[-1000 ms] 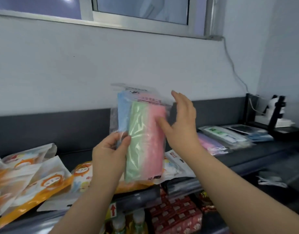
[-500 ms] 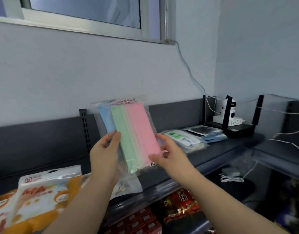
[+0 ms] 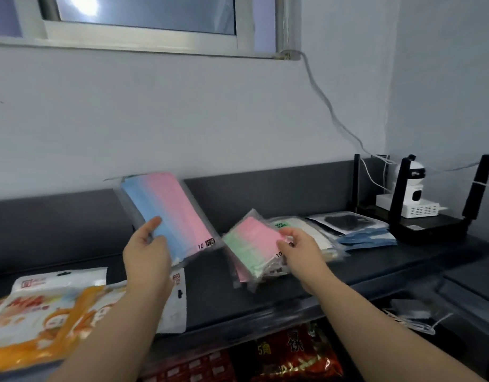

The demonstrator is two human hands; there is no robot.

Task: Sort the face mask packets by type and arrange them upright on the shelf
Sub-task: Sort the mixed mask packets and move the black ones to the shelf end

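Observation:
My left hand [image 3: 146, 250] grips the lower left of a clear packet of blue and pink masks [image 3: 173, 213], held tilted above the dark shelf [image 3: 210, 296]. My right hand [image 3: 298, 248] pinches the right edge of a green and pink mask packet [image 3: 251, 244], which lies atop other pastel packets on the shelf. Right of it lie a white packet with a green label [image 3: 301, 227], a packet with a black mask [image 3: 345, 220] and blue packets [image 3: 367, 238]. Orange cartoon packets [image 3: 42, 318] lie at the left.
A black router with antennas [image 3: 431, 228] and a white camera [image 3: 415, 188] stand at the shelf's right end, with cables running up the wall. Red snack packs [image 3: 293, 354] fill the shelf below. A dark back panel [image 3: 265, 194] runs behind the shelf.
The packets held together have come apart: my right hand has carried the green and pink one down onto the pile at the right, while my left hand keeps the blue and pink one raised.

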